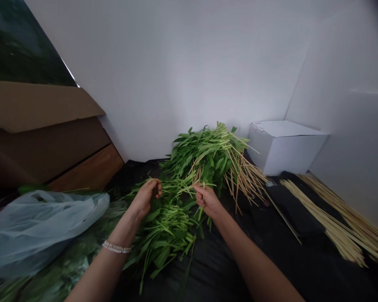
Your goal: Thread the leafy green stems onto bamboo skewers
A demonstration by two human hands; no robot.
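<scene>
My right hand (207, 199) pinches a thin green leaf stalk (204, 185) between thumb and fingers, over the heap of leafy greens. Level with it on the left, my left hand (148, 196) has curled fingers; whatever they hold, if anything, is hidden. Below and between both hands lie loose leafy green stalks (173, 222) with long narrow leaves. Behind them stands a larger pile of leafy greens (204, 147), bundled with thin pale sticks (244, 172) that fan out to the right.
More thin sticks (324, 220) lie at the right beside a flat black case (294, 209). A white box (286, 144) stands in the back corner. On the left are a cardboard box (44, 105) and a translucent plastic bag (44, 230) over greens. Black sheeting (227, 264) covers the surface.
</scene>
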